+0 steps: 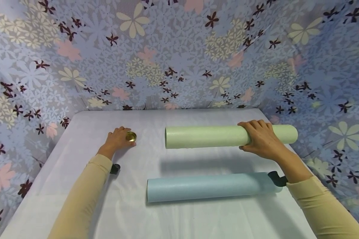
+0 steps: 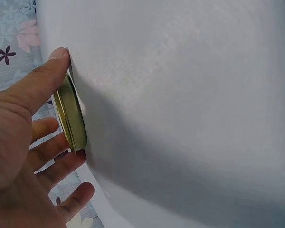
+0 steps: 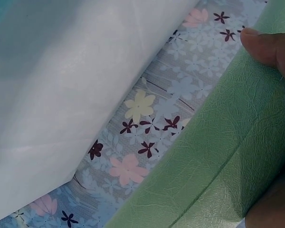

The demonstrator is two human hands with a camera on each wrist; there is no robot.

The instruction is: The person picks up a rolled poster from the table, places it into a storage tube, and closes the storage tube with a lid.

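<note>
My left hand [image 1: 118,137] holds a small, shallow round gold-coloured lid [image 1: 131,136] between thumb and fingers at the left of the white table. In the left wrist view, the lid [image 2: 72,116] stands edge-on against the white surface, with the thumb at its top and the fingertips under its lower edge. My right hand [image 1: 261,137] grips a pale green tube [image 1: 204,136] near its right end, fingers over the top and thumb below. Up close, the green tube [image 3: 213,156] has a wrinkled surface with a seam along it. Its shadow falls apart from it, so it hangs above the table.
A light blue tube [image 1: 203,187] lies across the table [image 1: 131,215], nearer than the green one and roughly parallel to it. Flowered cloth [image 1: 179,53] hangs behind the table and at both sides. Dark wrist camera parts [image 1: 115,169] show at both forearms.
</note>
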